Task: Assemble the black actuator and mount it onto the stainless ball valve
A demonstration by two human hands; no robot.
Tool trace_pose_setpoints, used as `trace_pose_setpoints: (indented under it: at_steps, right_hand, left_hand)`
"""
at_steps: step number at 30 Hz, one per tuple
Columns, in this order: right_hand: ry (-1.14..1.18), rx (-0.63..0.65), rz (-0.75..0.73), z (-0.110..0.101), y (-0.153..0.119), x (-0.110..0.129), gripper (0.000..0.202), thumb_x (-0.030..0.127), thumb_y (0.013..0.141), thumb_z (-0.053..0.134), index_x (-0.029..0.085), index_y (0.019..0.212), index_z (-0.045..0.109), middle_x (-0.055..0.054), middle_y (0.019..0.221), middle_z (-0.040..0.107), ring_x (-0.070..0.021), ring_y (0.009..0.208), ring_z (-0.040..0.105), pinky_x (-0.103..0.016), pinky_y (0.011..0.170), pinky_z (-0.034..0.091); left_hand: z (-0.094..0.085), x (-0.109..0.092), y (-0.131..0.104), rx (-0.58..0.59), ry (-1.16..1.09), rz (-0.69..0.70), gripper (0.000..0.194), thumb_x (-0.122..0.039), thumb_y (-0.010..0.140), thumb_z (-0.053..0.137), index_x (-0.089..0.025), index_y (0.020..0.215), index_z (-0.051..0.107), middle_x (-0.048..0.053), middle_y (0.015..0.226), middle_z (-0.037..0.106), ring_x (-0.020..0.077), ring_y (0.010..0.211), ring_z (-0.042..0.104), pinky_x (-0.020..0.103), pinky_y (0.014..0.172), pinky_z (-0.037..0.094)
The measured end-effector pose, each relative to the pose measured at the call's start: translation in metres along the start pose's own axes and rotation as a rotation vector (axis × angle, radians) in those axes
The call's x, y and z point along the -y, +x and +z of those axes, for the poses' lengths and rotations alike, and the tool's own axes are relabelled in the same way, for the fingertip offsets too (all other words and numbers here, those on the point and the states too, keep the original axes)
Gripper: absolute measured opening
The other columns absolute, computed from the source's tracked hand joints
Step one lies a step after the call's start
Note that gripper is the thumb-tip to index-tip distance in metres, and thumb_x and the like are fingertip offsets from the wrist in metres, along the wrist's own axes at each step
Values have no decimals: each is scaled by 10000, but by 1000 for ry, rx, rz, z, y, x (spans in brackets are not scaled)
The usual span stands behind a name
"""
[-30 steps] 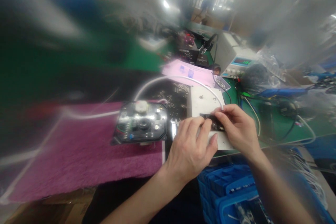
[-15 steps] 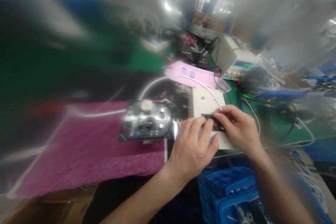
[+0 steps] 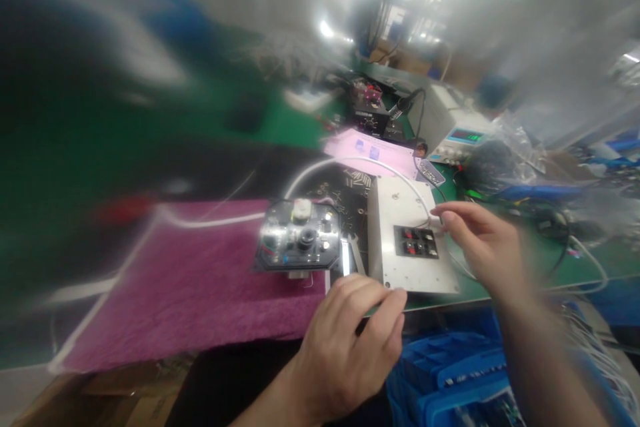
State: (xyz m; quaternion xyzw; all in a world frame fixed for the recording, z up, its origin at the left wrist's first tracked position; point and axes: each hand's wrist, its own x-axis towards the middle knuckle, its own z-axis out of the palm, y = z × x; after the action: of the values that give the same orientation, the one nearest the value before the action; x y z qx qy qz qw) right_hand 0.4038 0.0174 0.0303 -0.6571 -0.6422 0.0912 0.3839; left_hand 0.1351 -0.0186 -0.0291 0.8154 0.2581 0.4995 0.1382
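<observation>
The right hand (image 3: 483, 240), right of centre, has thumb and forefinger clamped on the white cable (image 3: 350, 159) near its end, beside the terminal block (image 3: 416, 250). Gripping close to the tip should aid control. The left hand (image 3: 350, 340), lower centre, is empty, fingers loosely curled. The white box (image 3: 420, 279) sits near the bench's front edge; the pink cloth (image 3: 200, 300), lower left, offers room.
</observation>
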Motion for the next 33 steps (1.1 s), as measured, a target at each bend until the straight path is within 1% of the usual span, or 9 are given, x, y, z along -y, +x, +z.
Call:
trace_pose_setpoints:
  at_steps: [4,8,12,14,19,22,27,30,33]
  right_hand:
    - [-113,-24,-59,-1,26,-7,167,405,983,697,291,1090,757,3,1083,753,-185,868,689,-314,768,507]
    - [-205,102,-139,8,50,-15,129,369,957,696,274,1012,765,-11,1047,734,-210,941,673,-331,801,499]
    - [-240,170,-159,14,55,-22,158,378,976,649,255,975,748,-24,1013,723,-211,927,676,-333,807,499]
    - [-260,168,-158,15,54,-25,159,375,973,645,249,982,741,-32,1014,718,-217,920,673,-331,796,489]
    - [-297,166,-157,15,49,-33,169,388,957,657,250,1006,743,-31,1057,720,-220,932,670,-317,809,472]
    - [-320,134,-146,16,47,-39,178,396,954,661,254,1020,745,-34,1066,724,-223,940,672,-315,817,464]
    - [-346,86,-121,18,42,-44,182,424,956,670,286,1055,737,-40,1074,731,-233,952,678,-323,827,455]
    - [-356,75,-108,18,39,-43,180,427,959,669,303,1072,734,-40,1070,735,-240,963,683,-331,836,453]
    - [-365,55,-93,19,36,-41,184,432,959,670,295,1066,731,-47,1047,739,-246,941,681,-339,823,451]
  left_hand:
    - [-45,0,-17,-101,92,37,444,52,778,740,-111,1181,650,75,1085,616,200,1051,647,382,980,617]
    - [-81,11,-19,-176,239,-66,419,53,777,748,-160,1124,648,41,1038,612,169,967,668,333,920,610]
    - [-96,27,-21,-264,358,-226,481,-67,777,818,-193,1213,660,56,1115,645,206,994,660,383,929,573]
    - [-99,36,-20,-277,326,-330,513,-134,805,815,-224,1278,640,67,1179,642,244,1066,649,431,967,565]
    - [-106,61,-4,-119,2,-565,820,-336,809,864,-267,1503,433,119,1489,500,334,1380,536,565,1195,467]
    - [-111,72,7,-3,-127,-623,1023,-441,743,920,-300,1571,336,129,1594,433,358,1449,482,583,1224,433]
    - [-119,82,24,160,-170,-538,1123,-531,698,933,-309,1598,299,133,1647,369,364,1473,449,606,1232,405]
    - [-121,85,35,220,-166,-454,1111,-529,680,944,-292,1578,333,119,1616,399,342,1475,439,574,1251,383]
    - [-122,88,42,261,-198,-428,1085,-489,685,951,-285,1563,347,114,1567,442,325,1435,482,542,1215,432]
